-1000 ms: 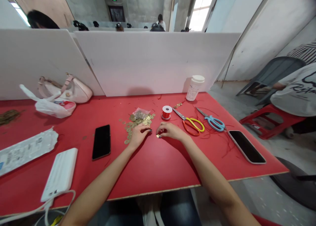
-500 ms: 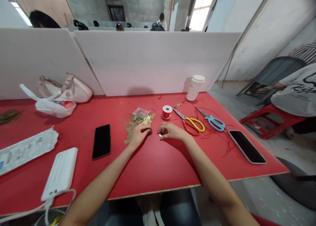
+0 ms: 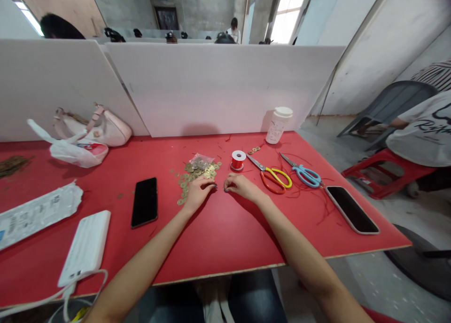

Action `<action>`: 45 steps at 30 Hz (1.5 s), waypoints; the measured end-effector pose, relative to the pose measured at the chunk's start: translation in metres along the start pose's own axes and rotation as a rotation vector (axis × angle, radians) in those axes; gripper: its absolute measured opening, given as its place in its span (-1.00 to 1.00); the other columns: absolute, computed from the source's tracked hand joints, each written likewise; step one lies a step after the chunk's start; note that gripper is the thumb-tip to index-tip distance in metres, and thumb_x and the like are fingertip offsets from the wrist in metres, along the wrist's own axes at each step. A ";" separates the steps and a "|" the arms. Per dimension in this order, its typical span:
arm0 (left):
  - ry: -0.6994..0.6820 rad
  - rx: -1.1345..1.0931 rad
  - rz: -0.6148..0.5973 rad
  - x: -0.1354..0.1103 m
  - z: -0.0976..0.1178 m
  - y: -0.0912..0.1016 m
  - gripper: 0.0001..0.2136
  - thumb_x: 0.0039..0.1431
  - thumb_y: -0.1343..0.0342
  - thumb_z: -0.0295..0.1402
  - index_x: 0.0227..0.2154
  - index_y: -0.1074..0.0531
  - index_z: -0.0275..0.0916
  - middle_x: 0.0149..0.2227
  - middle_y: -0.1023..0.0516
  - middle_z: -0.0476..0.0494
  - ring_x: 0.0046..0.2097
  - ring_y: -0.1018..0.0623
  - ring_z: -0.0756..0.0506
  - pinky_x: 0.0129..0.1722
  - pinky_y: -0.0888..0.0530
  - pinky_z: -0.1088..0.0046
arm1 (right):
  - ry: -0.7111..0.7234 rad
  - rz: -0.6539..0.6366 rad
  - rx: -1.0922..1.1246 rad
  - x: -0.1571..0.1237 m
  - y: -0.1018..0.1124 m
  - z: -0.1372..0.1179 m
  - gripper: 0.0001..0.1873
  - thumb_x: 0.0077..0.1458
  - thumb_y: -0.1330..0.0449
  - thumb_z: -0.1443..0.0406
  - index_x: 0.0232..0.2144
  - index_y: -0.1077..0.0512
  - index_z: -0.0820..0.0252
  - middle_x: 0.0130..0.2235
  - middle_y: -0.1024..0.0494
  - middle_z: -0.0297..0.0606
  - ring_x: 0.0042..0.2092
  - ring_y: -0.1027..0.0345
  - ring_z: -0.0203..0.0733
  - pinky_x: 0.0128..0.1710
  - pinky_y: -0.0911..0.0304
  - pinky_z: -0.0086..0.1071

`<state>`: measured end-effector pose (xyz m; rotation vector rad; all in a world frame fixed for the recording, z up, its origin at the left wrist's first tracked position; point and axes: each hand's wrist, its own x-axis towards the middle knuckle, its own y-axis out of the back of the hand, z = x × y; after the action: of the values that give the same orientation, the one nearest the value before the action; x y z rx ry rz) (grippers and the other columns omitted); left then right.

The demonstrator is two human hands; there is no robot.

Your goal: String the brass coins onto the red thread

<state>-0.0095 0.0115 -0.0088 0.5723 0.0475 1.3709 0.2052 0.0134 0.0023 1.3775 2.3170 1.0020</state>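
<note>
A person's two hands work just apart over a red tabletop [image 3: 225, 240], the fingers of each drawn in toward the thumb; whether either pinches anything cannot be told. Brass-colored holed coins [image 3: 192, 169] lie heaped against and beyond the left hand [image 3: 198, 193], which hides part of the pile, with a clear plastic pouch [image 3: 201, 161] among them. Just beyond the right hand [image 3: 242, 185] stands a spool of red thread [image 3: 238, 161]. To its right, yellow-and-red-handled scissors [image 3: 272, 176] and blue-handled scissors [image 3: 306, 175] lie near loose red strands [image 3: 327, 211], crowding that side. A black smartphone [image 3: 144, 202] rests left of the hands; a lidded cup [image 3: 278, 127] and a white partition [image 3: 221, 90] stand beyond.
</note>
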 end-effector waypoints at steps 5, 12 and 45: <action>-0.004 -0.027 0.001 0.000 -0.002 -0.001 -0.91 0.06 -0.19 -0.40 -0.44 -0.61 -0.20 -0.39 -0.56 -0.10 -0.34 -0.55 -0.09 -0.32 -0.48 0.39 | -0.048 0.040 0.005 -0.004 -0.001 -0.006 -0.82 0.03 -0.23 0.52 -0.32 -0.46 0.19 -0.29 -0.55 -0.29 -0.26 -0.40 -0.24 -0.25 -0.22 -0.41; 0.013 -0.036 0.014 0.000 -0.002 -0.001 -0.92 0.04 -0.20 -0.43 -0.44 -0.61 -0.21 -0.39 -0.55 -0.09 -0.35 -0.55 -0.08 -0.31 -0.48 0.40 | 0.000 0.065 -0.008 -0.004 -0.001 -0.012 -0.78 0.01 -0.19 0.55 -0.33 -0.45 0.17 -0.27 -0.57 -0.27 -0.23 -0.42 -0.22 -0.21 -0.23 -0.38; -0.112 0.110 -0.052 -0.003 0.009 -0.002 -0.83 0.11 -0.18 -0.51 -0.36 -0.65 -0.16 -0.44 -0.50 -0.05 -0.36 -0.47 -0.05 -0.35 -0.37 0.45 | -0.092 0.313 0.693 0.007 -0.027 -0.008 -0.78 -0.10 -0.33 0.24 -0.41 -0.38 0.16 -0.40 -0.54 -0.34 -0.36 -0.46 -0.23 -0.28 -0.39 -0.31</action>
<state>-0.0056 0.0051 -0.0025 0.7343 0.0472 1.2894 0.1796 0.0078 -0.0091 2.0270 2.5360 0.1599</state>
